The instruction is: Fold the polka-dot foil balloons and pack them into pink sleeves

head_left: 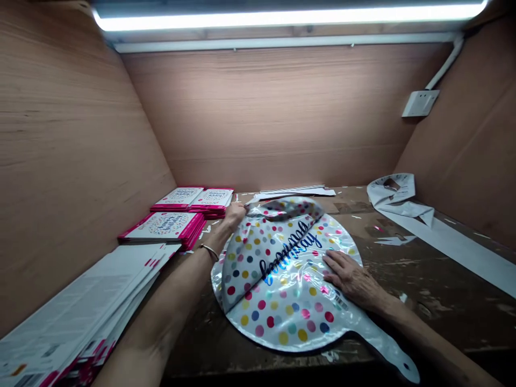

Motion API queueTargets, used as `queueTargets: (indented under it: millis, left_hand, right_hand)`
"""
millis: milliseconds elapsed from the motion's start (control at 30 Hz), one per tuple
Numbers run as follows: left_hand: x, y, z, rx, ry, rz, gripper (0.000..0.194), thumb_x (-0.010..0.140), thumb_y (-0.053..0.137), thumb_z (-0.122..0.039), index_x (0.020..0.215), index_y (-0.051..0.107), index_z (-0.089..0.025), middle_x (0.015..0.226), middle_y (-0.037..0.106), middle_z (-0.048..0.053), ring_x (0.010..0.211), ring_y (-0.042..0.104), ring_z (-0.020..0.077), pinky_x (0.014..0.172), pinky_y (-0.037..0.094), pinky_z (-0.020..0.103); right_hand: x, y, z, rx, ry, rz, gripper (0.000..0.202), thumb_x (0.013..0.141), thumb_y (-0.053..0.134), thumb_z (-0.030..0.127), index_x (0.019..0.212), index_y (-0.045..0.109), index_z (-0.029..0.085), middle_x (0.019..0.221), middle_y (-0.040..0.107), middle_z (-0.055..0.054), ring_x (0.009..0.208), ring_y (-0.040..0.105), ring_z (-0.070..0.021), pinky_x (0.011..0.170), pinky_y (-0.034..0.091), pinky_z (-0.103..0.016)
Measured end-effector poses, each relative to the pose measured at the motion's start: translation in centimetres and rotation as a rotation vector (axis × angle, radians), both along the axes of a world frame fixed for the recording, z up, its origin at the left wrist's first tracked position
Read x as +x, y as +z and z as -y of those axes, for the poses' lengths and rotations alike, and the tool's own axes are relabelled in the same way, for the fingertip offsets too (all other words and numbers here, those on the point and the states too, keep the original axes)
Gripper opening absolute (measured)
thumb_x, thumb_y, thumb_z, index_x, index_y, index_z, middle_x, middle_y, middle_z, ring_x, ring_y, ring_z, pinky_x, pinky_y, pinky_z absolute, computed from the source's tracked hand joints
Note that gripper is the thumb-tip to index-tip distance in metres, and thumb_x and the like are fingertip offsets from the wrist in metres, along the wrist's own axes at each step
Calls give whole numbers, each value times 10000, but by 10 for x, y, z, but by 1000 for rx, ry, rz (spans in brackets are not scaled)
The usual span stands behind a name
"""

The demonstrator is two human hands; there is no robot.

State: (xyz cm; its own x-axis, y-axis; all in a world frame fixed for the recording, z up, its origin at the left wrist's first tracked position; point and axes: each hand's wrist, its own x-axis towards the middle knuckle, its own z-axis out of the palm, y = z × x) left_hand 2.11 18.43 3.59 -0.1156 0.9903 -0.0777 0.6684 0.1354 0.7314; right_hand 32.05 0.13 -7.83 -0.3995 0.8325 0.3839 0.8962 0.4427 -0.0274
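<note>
A flat, round foil balloon [282, 317] with coloured dots and dark "birthday" lettering lies on the dark table. Its far left part is lifted and folded over, making a diagonal crease. At that upper left edge my left hand [237, 213] pinches the foil. Spread fingers of my right hand [342, 273] rest on the balloon's right side, pressing it down. The balloon's pale tail points to the lower right, beneath my right forearm.
Stacks of pink and white packets [161, 226] stand at the left, with a pile of printed sheets [80, 290] nearer. A white paper strip [451, 247] runs along the right. White sheets [296, 192] lie at the back. Wooden walls [274, 118] surround the brown table [387, 301].
</note>
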Motion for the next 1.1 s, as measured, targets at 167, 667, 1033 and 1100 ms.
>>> queueTargets:
  millis: [167, 667, 1033, 1100]
  left_hand:
    - [-25, -18, -19, -98, 19, -287, 305, 867, 537, -308, 1126, 521, -148, 1110, 543, 76, 961, 562, 197, 797, 488, 376]
    - [6, -51, 167, 636, -625, -879, 516, 839, 487, -448, 1221, 500, -101, 1301, 472, 169, 1231, 365, 369, 1014, 233, 554]
    - [-28, -64, 185, 227, -497, -1086, 369, 745, 330, 34, 933, 633, -59, 852, 650, 165, 773, 629, 265, 668, 487, 378]
    - [-34, -44, 169, 220, -459, -963, 290, 725, 368, 21, 781, 627, -96, 679, 626, 89, 608, 610, 207, 580, 470, 308]
  right_hand:
    - [3, -1, -7, -83, -28, 51, 397, 859, 460, 399, 1184, 555, 191, 1237, 539, -121, 1129, 495, -272, 952, 416, -446]
    - [25, 28, -150, 50, -1, 49, 524, 725, 427, 79, 1233, 493, 186, 1284, 465, -149, 1181, 404, -313, 927, 369, -455]
    - [9, 25, -173, 4, 255, 135, 246, 786, 387, 86, 801, 609, 191, 873, 651, -85, 865, 560, -218, 851, 387, -414]
    - [10, 33, -179, 23, 246, 156, 238, 787, 395, 113, 729, 604, 210, 773, 646, -60, 785, 563, -197, 824, 399, -376]
